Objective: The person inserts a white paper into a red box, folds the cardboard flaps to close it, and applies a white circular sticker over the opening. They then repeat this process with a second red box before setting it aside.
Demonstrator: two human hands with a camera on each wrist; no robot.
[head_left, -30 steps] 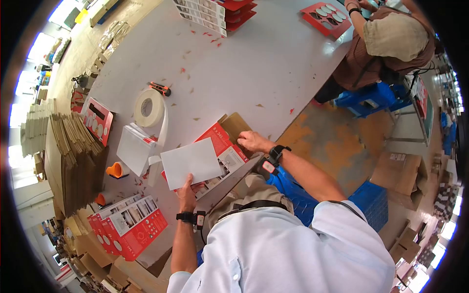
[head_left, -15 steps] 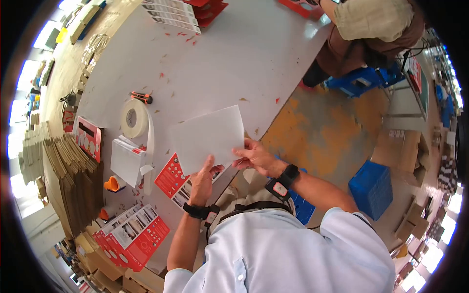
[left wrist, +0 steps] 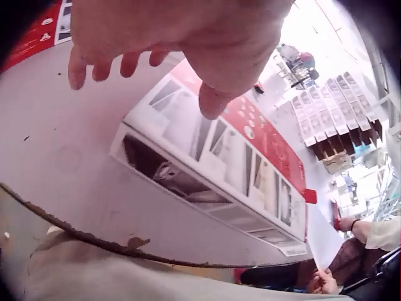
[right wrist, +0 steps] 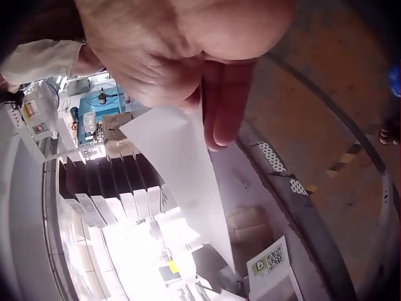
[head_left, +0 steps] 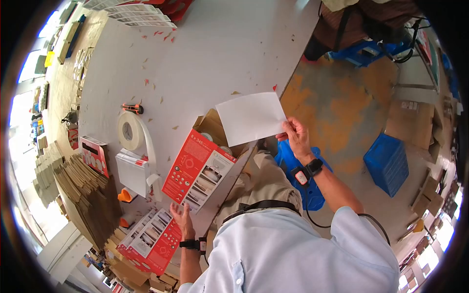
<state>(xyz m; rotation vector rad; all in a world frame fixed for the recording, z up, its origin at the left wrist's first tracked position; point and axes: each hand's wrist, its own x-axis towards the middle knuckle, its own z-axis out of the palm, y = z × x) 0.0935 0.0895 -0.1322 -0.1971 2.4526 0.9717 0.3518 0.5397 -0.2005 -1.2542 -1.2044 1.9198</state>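
Observation:
A white sheet [head_left: 251,118] is pinched at its lower right edge by the right hand [head_left: 297,139], beside the open end of a red-and-white printed box [head_left: 198,171]. Round pale items show inside that end, next to a raised brown flap [head_left: 208,125]. In the right wrist view the sheet [right wrist: 182,169] hangs between thumb and fingers. The left hand [head_left: 182,222], fingers spread, is at the box's lower left end and holds nothing. In the left wrist view that hand [left wrist: 182,37] is over the box's printed side [left wrist: 219,150]; whether it touches is unclear.
On the table [head_left: 195,63] are a tape roll [head_left: 131,131], an orange cutter [head_left: 132,109], a white pad-like stack [head_left: 133,175] and more printed boxes [head_left: 154,241]. Brown cardboard stands at left [head_left: 88,195]. A blue crate [head_left: 386,161] and another person [head_left: 361,24] are at right.
The left hand has let go of the white sheet and moved down and left. The right hand has carried the sheet rightward, uncovering the printed box and its open end.

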